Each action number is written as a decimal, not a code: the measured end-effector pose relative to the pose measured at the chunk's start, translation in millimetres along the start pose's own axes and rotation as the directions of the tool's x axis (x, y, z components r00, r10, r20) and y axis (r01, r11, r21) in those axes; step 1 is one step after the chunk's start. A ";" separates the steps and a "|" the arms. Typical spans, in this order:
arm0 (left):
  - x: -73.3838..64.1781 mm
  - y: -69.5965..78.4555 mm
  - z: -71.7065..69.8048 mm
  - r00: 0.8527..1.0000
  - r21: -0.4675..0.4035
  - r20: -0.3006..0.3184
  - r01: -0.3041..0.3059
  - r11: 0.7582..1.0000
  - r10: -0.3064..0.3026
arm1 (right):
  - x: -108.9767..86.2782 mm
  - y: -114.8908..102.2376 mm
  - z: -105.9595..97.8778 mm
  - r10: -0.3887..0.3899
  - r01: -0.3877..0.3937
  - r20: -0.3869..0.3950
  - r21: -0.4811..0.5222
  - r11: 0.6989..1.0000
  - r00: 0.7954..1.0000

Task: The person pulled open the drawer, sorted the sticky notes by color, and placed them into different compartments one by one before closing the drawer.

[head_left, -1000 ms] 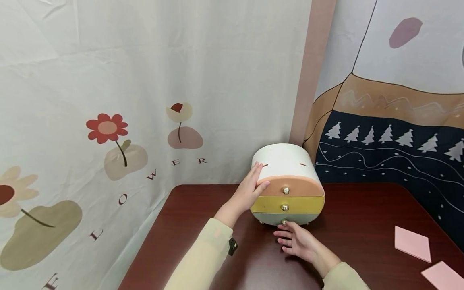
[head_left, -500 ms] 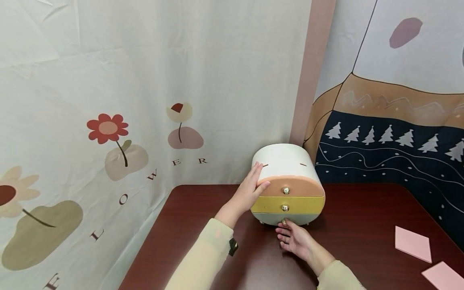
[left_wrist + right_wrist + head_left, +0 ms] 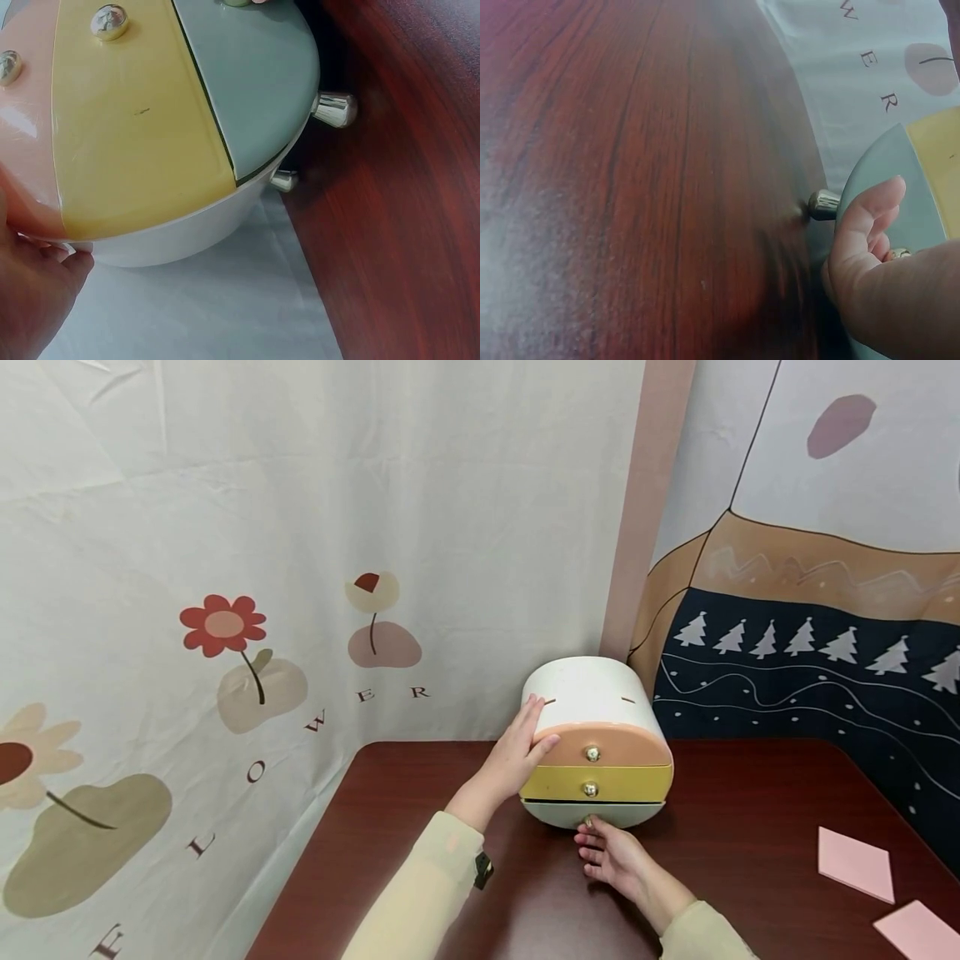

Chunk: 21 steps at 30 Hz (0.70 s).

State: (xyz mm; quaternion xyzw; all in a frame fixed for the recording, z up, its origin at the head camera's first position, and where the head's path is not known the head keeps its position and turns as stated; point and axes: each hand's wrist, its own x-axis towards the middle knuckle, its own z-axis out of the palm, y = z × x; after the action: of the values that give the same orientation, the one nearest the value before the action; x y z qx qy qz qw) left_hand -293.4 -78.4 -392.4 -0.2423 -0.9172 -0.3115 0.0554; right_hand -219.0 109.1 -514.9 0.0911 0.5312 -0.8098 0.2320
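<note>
A small rounded white drawer box (image 3: 588,685) stands on the table with an orange drawer (image 3: 630,747), a yellow drawer (image 3: 633,781) and a grey-green bottom drawer (image 3: 630,814). My left hand (image 3: 513,756) rests flat against the box's left side, thumb at the front edge. With thumb and fingers my right hand (image 3: 618,860) pinches the metal knob (image 3: 588,820) of the bottom drawer. That drawer stands slightly out; a narrow dark gap shows above it. In the left wrist view, the grey-green front (image 3: 255,75) sits forward of the yellow one. The upper two drawers are closed.
Two pink square cards (image 3: 855,864) lie on the dark red table (image 3: 420,793) at the right. Behind the table hang a pale curtain (image 3: 450,527) with printed flowers and a dark printed cloth (image 3: 795,685). Short metal feet (image 3: 335,109) hold the box up.
The bottom drawer has come out a little toward me, opening a dark gap under the yellow drawer. My right hand has closed on its knob; my left hand has stayed put.
</note>
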 end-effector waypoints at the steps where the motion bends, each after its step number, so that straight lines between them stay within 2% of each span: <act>1: 0.1 -0.1 0.2 1.000 0.000 0.000 0.000 1.000 0.000 | -0.9 0.2 -0.3 0.000 0.000 0.008 -0.004 1.000 1.000; 21: 0.4 -0.5 0.8 1.000 0.003 -0.006 0.000 1.000 0.000 | -18.8 6.7 -6.7 0.026 -0.019 0.089 -0.078 0.997 0.996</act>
State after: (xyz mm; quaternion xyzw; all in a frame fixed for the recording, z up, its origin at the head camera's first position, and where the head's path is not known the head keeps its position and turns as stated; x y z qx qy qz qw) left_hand -293.9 -78.1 -393.3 -0.2413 -0.9176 -0.3106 0.0583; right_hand -200.0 118.2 -515.8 0.0514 0.5501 -0.7893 0.2679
